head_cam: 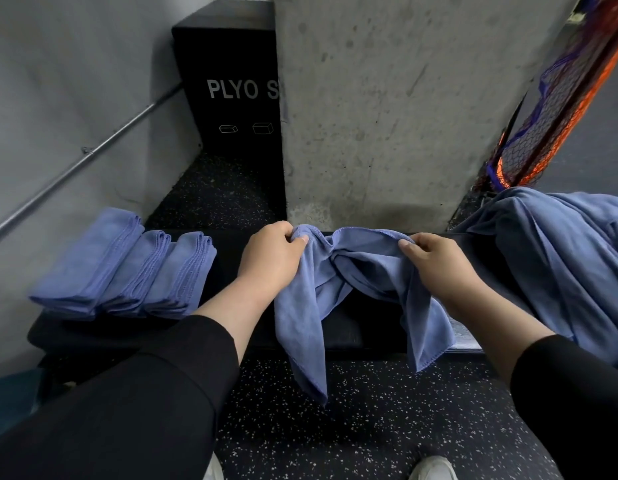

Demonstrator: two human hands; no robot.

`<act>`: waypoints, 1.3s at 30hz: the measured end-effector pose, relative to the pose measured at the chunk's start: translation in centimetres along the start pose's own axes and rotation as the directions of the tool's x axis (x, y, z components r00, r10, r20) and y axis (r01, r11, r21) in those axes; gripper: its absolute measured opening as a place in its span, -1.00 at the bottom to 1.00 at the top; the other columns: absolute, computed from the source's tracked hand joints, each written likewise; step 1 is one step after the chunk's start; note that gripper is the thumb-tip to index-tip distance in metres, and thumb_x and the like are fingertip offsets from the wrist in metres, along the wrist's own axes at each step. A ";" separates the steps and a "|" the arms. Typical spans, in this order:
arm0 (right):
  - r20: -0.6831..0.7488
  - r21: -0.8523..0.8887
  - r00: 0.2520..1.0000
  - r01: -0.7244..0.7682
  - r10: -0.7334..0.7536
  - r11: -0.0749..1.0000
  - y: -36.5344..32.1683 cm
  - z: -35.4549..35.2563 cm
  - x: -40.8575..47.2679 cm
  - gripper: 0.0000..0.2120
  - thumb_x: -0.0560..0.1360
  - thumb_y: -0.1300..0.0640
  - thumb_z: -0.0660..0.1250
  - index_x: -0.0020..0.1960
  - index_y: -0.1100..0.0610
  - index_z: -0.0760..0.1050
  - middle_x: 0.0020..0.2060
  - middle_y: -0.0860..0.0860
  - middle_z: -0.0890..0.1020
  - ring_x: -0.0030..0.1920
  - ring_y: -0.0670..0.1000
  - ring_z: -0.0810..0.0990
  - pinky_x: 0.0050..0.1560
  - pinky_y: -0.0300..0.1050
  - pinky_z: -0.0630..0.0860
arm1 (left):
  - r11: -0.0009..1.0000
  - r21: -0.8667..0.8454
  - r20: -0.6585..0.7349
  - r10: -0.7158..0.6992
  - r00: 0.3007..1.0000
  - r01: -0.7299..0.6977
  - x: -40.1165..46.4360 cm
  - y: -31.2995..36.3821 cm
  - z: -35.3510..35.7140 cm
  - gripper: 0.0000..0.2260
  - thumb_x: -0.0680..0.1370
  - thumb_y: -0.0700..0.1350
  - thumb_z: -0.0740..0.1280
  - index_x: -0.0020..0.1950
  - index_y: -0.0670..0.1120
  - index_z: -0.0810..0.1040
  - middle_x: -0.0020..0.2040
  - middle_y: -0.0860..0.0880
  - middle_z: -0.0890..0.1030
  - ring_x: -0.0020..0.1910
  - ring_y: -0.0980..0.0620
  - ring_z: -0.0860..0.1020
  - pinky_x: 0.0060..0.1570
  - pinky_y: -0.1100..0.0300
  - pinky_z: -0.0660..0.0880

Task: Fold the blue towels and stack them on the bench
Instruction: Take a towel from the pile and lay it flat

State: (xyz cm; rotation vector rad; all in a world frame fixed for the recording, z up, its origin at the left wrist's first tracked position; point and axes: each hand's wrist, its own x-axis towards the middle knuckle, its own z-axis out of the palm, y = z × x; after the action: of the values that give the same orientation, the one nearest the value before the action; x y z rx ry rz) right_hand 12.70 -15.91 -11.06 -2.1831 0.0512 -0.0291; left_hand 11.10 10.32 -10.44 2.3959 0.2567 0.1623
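Observation:
A crumpled blue towel (349, 271) hangs over the middle of the black bench (231, 258), two of its ends drooping past the front edge. My left hand (271, 254) pinches its upper edge on the left. My right hand (435, 261) pinches the same edge on the right. Three folded blue towels (127, 268) lie side by side at the bench's left end. A heap of unfolded blue towels (563, 258) covers the right end.
A concrete pillar (387, 109) rises right behind the bench. A black plyo box (231, 81) stands back left beside a wall with a metal rail (82, 161). An orange and blue net (556, 109) leans at the right. Speckled rubber floor (369, 420) lies below.

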 end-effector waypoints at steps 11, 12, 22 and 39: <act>-0.025 0.244 0.999 0.026 -0.020 0.969 -1.4 -1.1 -0.3 -0.90 0.55 0.09 0.39 -0.04 0.08 0.68 -0.13 0.07 0.73 -0.13 -0.06 0.62 0.07 0.08 0.59 | 0.928 -0.372 0.151 0.080 0.985 -0.018 1.6 1.9 0.3 -0.38 0.66 -0.14 0.26 0.66 0.01 0.06 0.41 0.06 0.44 0.39 0.11 0.41 0.38 0.15 0.34; -0.019 0.217 0.999 0.041 -0.038 0.975 -1.4 -1.0 -0.4 -0.90 0.56 0.12 0.37 -0.03 0.07 0.68 -0.14 0.05 0.73 -0.12 -0.07 0.63 0.06 0.03 0.59 | 0.954 -0.299 0.143 0.078 0.987 -0.032 0.9 2.1 0.6 -0.47 0.66 -0.12 0.27 0.62 0.01 0.20 0.34 0.05 0.51 0.33 0.10 0.48 0.30 0.18 0.39; 0.345 -0.111 0.913 0.268 -0.216 0.957 -4.2 1.0 -2.1 -0.80 0.48 0.23 0.37 0.07 0.06 0.63 -0.17 0.04 0.69 -0.23 -0.06 0.57 -0.12 -0.18 0.48 | 0.641 -0.570 0.603 -0.099 0.792 0.514 -2.9 5.1 3.5 -0.66 0.67 0.13 0.24 0.21 -0.09 0.61 0.03 -0.10 0.73 0.04 -0.07 0.70 0.12 -0.02 0.62; 0.315 -0.354 0.943 0.222 -0.107 0.908 -4.2 1.2 -2.5 -0.84 0.40 0.15 0.40 -0.24 0.03 0.42 -0.40 -0.04 0.52 -0.35 -0.03 0.45 -0.35 -0.14 0.36 | 0.400 -0.850 0.200 -0.355 0.913 0.342 0.0 3.2 0.0 -0.76 0.73 -0.08 0.13 0.03 -0.10 0.57 -0.18 -0.11 0.73 -0.24 -0.04 0.71 -0.23 0.09 0.64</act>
State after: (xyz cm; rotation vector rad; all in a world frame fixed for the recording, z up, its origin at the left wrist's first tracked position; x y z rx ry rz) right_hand 10.38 -12.39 -8.32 -2.5587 -0.3238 0.2228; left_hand 11.52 8.04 -8.27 1.2423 0.5331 0.0759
